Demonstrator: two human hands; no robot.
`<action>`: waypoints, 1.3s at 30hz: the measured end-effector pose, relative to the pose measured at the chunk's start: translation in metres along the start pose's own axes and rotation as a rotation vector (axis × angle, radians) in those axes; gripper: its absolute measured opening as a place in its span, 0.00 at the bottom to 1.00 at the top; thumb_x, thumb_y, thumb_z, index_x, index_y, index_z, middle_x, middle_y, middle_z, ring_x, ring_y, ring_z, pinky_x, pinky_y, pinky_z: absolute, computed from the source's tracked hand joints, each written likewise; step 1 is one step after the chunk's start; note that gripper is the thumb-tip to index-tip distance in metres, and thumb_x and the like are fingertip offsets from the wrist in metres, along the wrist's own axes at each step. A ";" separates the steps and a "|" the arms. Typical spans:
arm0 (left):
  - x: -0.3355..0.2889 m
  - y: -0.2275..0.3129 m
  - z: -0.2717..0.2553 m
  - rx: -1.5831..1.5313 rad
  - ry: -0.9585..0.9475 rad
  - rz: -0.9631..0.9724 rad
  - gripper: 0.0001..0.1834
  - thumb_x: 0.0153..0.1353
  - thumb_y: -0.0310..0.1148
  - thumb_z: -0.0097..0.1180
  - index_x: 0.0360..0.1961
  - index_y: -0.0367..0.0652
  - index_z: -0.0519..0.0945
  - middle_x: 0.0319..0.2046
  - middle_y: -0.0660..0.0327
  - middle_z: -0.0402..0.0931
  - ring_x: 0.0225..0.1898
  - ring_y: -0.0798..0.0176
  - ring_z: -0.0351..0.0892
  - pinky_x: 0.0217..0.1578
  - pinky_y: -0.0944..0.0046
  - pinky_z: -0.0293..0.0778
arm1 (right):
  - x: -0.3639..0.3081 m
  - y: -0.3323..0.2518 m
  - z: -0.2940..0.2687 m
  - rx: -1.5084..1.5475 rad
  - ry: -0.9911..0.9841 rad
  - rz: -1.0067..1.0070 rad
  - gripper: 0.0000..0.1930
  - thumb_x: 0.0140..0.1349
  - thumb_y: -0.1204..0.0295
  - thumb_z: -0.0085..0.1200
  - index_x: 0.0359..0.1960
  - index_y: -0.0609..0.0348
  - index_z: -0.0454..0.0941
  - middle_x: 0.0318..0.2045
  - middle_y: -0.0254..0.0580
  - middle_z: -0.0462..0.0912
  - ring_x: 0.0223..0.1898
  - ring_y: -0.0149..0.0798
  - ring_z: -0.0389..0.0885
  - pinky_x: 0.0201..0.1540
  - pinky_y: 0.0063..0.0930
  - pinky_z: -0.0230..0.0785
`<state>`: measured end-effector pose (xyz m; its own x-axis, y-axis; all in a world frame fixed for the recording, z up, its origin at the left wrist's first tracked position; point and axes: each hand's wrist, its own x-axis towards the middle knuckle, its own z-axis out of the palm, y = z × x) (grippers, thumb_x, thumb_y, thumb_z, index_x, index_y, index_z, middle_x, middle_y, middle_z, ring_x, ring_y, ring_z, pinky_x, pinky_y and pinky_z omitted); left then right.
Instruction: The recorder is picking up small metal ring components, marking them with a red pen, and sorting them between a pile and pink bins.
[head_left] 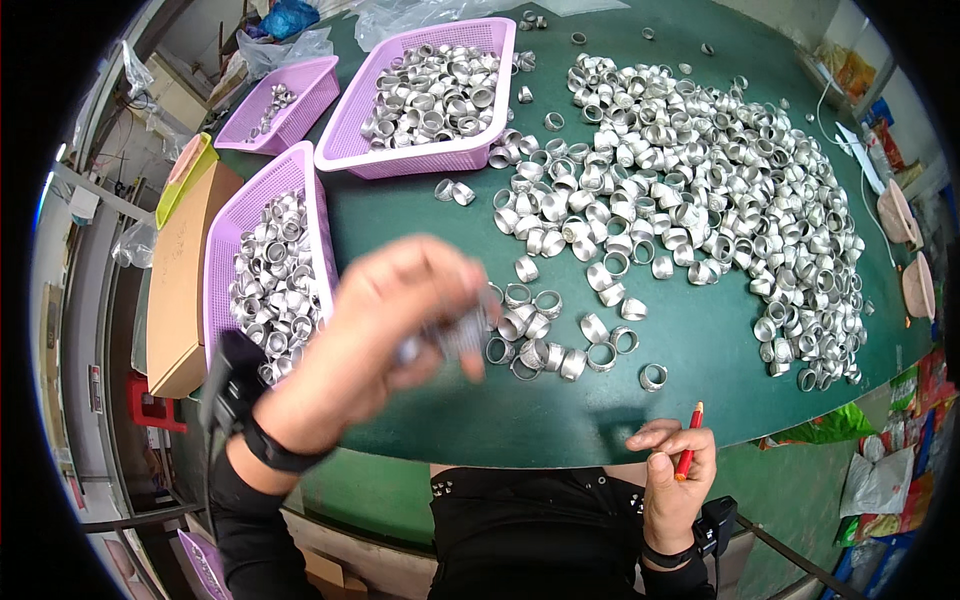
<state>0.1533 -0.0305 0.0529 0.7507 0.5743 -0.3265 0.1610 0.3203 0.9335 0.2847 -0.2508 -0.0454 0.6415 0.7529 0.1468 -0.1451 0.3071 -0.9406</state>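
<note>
My left hand (385, 325) is smeared by motion above the table, between the purple baskets and the loose rings. Its fingers curl round what look like a few silver metal rings (462, 332), blurred and partly hidden. At the table's front edge, my right hand (675, 485) grips a red pencil (688, 445), its tip pointing up and away from me. A small cluster of wide metal rings (572, 364) lies just right of my left hand. Beyond it spreads a large heap of the same rings (690, 200).
Rings fill a long purple basket (323, 240) at the left and a larger purple basket (345, 160) behind it. A smaller purple basket (325, 85) holds fewer. A cardboard box (180, 290) stands at the left edge of the green table (440, 420).
</note>
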 end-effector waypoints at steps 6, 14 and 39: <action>0.074 0.110 -0.077 1.406 0.702 0.344 0.32 0.52 0.51 0.51 0.51 0.37 0.66 0.44 0.50 0.70 0.48 0.59 0.69 0.43 0.65 0.68 | -0.003 -0.004 0.005 -0.017 0.023 -0.018 0.09 0.55 0.76 0.51 0.26 0.60 0.61 0.24 0.49 0.77 0.32 0.37 0.74 0.38 0.32 0.68; 0.009 0.017 -0.008 1.320 0.160 0.524 0.14 0.48 0.29 0.56 0.37 0.37 0.73 0.32 0.55 0.72 0.37 0.58 0.72 0.40 0.65 0.67 | 0.004 -0.002 -0.030 -0.172 0.157 0.137 0.18 0.65 0.61 0.33 0.22 0.61 0.65 0.16 0.45 0.75 0.16 0.32 0.71 0.19 0.19 0.63; 0.008 -0.104 0.053 1.296 0.247 0.641 0.15 0.40 0.36 0.63 0.27 0.39 0.75 0.26 0.60 0.67 0.28 0.58 0.66 0.27 0.62 0.60 | 0.037 0.008 -0.006 -0.778 -0.489 0.064 0.14 0.45 0.79 0.57 0.36 0.59 0.72 0.40 0.37 0.77 0.42 0.42 0.72 0.44 0.30 0.64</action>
<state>0.1764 -0.0992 -0.0385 0.8091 0.5086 0.2945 0.3998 -0.8436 0.3584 0.3119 -0.2242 -0.0490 0.2344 0.9715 0.0342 0.4922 -0.0883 -0.8660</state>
